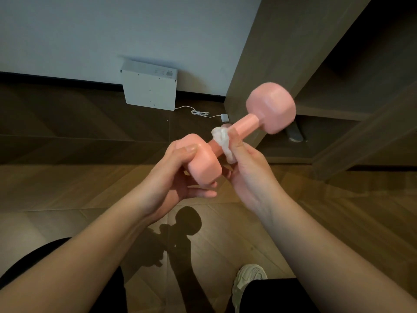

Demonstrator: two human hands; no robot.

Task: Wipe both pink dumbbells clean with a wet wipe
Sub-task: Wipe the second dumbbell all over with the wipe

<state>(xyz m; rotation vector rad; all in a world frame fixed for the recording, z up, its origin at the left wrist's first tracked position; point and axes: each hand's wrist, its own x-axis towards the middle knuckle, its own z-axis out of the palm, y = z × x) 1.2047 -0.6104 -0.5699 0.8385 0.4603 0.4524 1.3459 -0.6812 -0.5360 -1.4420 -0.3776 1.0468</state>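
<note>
While a pale shoe [248, 281] rests on the wooden floor [67, 181] below the pink dumbbell [245, 124], the left hand [180, 170] curls its grip round the dumbbell's near head, holding it in the air with its far head tilted up. Just beyond that near head, the right hand [250, 172] pinches a crumpled white wet wipe [222, 141] around the dumbbell's handle. Farther off, past the dumbbell, a white box [150, 86] sits against the wall.

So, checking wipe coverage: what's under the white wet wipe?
The bar of the pink dumbbell; the right hand pinches the crumpled white wet wipe around it. That stretch of bar is covered.
</note>
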